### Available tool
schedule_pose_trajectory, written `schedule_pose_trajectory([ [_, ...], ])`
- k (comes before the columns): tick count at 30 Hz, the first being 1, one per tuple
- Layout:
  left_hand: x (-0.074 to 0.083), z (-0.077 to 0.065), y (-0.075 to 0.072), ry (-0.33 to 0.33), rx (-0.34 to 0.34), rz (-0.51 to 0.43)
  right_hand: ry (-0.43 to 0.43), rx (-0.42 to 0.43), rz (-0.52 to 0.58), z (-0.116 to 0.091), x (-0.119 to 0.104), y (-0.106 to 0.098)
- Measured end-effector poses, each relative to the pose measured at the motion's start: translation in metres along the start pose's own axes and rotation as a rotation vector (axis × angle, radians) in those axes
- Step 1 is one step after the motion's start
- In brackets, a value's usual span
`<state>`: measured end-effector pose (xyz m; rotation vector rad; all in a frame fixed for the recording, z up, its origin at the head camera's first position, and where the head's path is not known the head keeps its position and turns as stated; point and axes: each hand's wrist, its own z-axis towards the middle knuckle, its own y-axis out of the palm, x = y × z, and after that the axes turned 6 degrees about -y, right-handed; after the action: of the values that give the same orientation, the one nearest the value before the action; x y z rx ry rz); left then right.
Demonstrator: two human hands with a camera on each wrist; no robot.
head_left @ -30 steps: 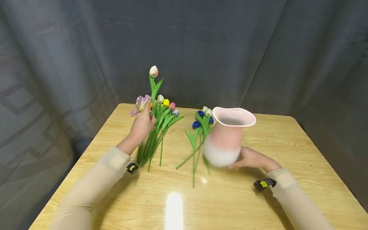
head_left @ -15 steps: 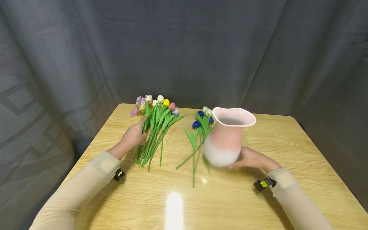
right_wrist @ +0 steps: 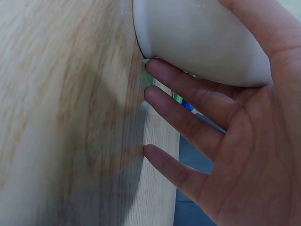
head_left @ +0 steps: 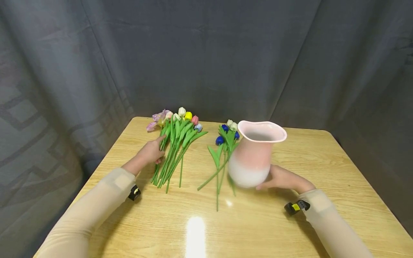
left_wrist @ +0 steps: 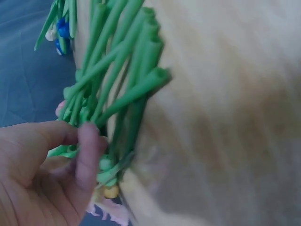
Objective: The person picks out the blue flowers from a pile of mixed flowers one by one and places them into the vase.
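Observation:
At the left, my left hand (head_left: 150, 152) is on the near-left side of a bunch of artificial tulips (head_left: 180, 138) with long green stems. In the left wrist view, its thumb and fingers (left_wrist: 88, 141) pinch among the stems (left_wrist: 122, 61); exactly which stem they hold is partly hidden. A pink-and-white vase (head_left: 250, 161) with a wavy rim stands on the table at centre right. My right hand (head_left: 284, 178) rests against its lower right side. In the right wrist view, that hand's fingers (right_wrist: 188, 120) are straight and spread, with the vase's white base (right_wrist: 207, 42) between thumb and index finger.
Blue and white tulips (head_left: 226, 138) lie left of the vase, some stems crossing in front of or beside its base. A ruffled lilac flower (head_left: 156, 122) lies at the bunch's left edge. The wooden table (head_left: 322, 161) ends at a grey curtain (head_left: 206, 61).
My left hand lowered a pale pink tulip from upright onto the bunch and moved down its stems. Since then the bunch has shifted slightly right. The right hand and vase have stayed still.

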<state>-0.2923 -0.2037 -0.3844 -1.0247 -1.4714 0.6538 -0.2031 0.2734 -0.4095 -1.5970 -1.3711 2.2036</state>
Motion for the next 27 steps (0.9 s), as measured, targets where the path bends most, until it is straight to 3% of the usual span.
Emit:
schedule_pose_trajectory([
  [5, 0.008, 0.003, -0.013, -0.002, 0.066, 0.239, -0.002, 0.000, -0.005, 0.000, -0.003, 0.000],
  [8, 0.019, 0.005, -0.023, -0.016, 0.152, 0.288, -0.001, 0.004, -0.005, 0.000, -0.004, -0.001],
  [11, 0.034, 0.006, -0.030, -0.012, 0.214, 0.211, 0.000, 0.006, -0.006, 0.000, -0.003, 0.000],
  [15, 0.060, 0.009, -0.029, 0.062, 0.308, 0.026, 0.004, 0.006, -0.004, 0.000, -0.001, 0.001],
  [18, 0.085, 0.013, -0.021, 0.121, 0.234, -0.212, 0.005, 0.003, 0.000, 0.000, 0.002, 0.001],
  [21, 0.112, 0.017, -0.008, 0.147, 0.064, -0.407, 0.005, -0.004, 0.005, 0.002, 0.004, 0.001],
  [23, 0.127, 0.022, 0.004, 0.156, -0.032, -0.460, 0.005, -0.003, 0.005, 0.003, 0.005, 0.001],
  [27, 0.152, 0.033, 0.032, 0.182, -0.136, -0.453, -0.001, 0.005, 0.011, 0.003, 0.007, 0.001],
])
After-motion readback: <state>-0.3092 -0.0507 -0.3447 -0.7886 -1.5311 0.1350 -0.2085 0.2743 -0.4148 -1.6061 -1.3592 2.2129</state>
